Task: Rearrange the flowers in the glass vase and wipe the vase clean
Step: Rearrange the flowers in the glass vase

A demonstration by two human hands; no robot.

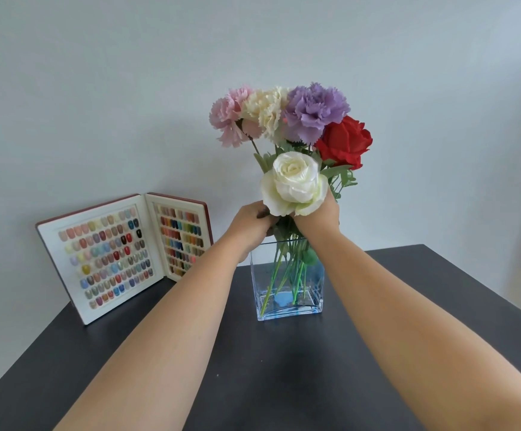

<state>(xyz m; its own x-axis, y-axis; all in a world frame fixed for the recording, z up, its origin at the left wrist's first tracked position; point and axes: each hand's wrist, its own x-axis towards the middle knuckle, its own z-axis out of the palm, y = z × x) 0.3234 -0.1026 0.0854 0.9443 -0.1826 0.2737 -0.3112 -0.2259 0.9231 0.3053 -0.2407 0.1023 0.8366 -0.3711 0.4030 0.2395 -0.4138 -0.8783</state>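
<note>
A square glass vase (313,301) with a blue tint stands on the dark table (253,384). Green stems (287,269) fan out inside it. Above the rim rise a pink carnation (226,118), a cream carnation (267,112), a purple carnation (313,110), a red rose (344,141) and, nearest me, a white rose (293,183). My left hand (251,227) and my right hand (320,214) close around the bunched stems just above the rim, under the white rose. Their fingers are partly hidden by the bloom.
An open display book of coloured nail samples (122,253) stands propped against the pale wall at the back left of the table. The table's right edge (483,290) runs diagonally toward me.
</note>
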